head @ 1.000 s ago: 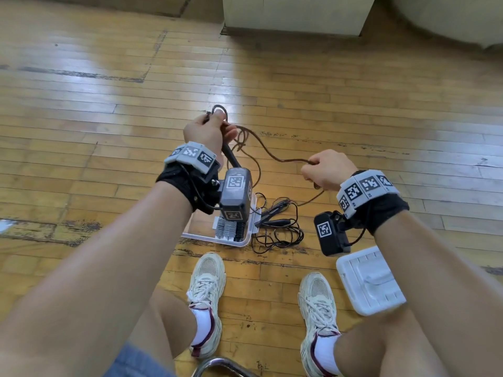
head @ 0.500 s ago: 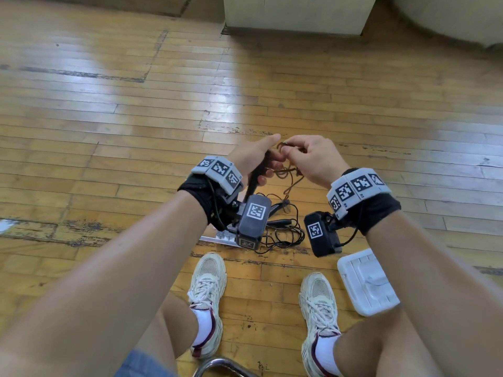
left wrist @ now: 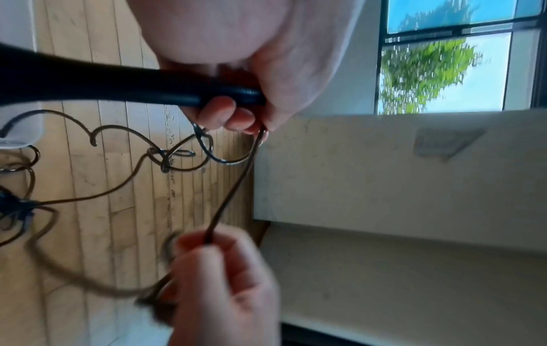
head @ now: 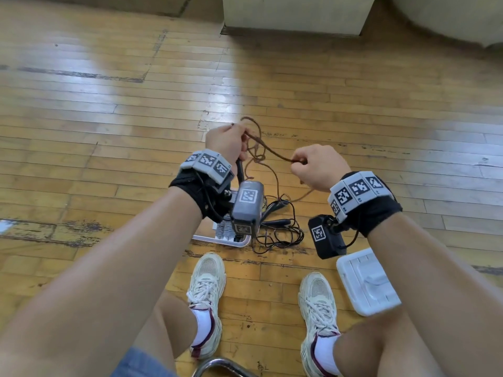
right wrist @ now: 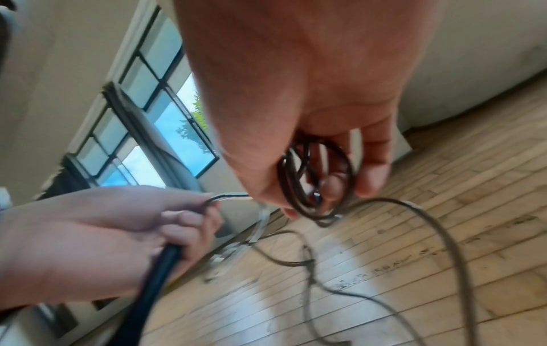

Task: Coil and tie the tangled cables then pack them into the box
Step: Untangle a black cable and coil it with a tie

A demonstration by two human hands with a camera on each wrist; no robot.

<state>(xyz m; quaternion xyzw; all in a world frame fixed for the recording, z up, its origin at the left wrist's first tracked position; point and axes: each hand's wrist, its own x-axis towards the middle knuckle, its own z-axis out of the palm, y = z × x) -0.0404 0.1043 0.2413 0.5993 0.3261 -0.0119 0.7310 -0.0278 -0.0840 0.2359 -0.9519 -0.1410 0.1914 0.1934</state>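
A thin dark cable (head: 273, 151) runs taut between both hands above the floor. My left hand (head: 239, 136) pinches one end of that span and also grips a thick black plug piece (left wrist: 118, 86) in its curled fingers (left wrist: 234, 114). My right hand (head: 297, 162) pinches the cable about a hand's width to the right. In the right wrist view it holds several small loops of cable (right wrist: 316, 182). The rest of the cable hangs to a tangle (head: 277, 229) on the floor beside a white box (head: 223, 238), which the left wrist camera partly hides.
A white lid (head: 364, 281) lies on the wooden floor by my right shoe (head: 318, 300). My left shoe (head: 206, 289) is below the box. A pale cabinet (head: 294, 12) stands at the far edge, and a metal chair rail (head: 217, 365) shows at the bottom.
Half a second ago the hands met above the tangle. They have since drawn apart, the left up and left, the right to the right, stretching a span of cable between them.
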